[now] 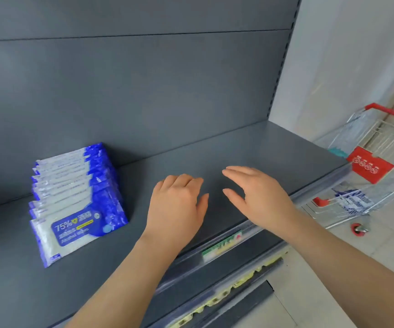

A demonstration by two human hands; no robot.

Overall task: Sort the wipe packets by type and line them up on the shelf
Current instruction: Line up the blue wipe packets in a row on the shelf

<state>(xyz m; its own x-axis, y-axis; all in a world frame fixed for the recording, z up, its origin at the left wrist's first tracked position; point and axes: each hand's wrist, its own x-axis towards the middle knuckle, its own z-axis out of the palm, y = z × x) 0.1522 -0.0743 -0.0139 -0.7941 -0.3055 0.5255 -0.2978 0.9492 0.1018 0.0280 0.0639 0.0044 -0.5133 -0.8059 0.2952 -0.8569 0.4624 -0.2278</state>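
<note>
Dark grey metal shelf (238,150), backed by a grey back panel (144,91) of the same tone, edged along the near side with a clear price rail (257,229) carrying one green label (222,246). To the right, a pale wall (345,55) and light tiled floor (333,268), with a wire shopping cart (389,138), red-handled, parked just past the shelf's right end. On the left of the shelf, a row of blue-and-white wipe packets (73,204), standing on edge one behind another from near to far, front one marked "75%" and leaning back slightly. Well right of the row, left hand (177,207) palm down over the bare shelf, grip slack, fingers loosely bent, holding nothing. Just beside it on the right, right hand (259,197) with fingers straight and thumb spread, grip wide, likewise holding nothing. Impossible to tell whether either palm touches the metal. Both hands blurred. Inside the cart, blue-and-white bundles (354,200), too smeared to identify. Under the rail, on a lower level, yellowish goods (238,275), mostly hidden and unreadable. Label print illegible. Cart cut off at the right edge, forearms at the bottom.
</note>
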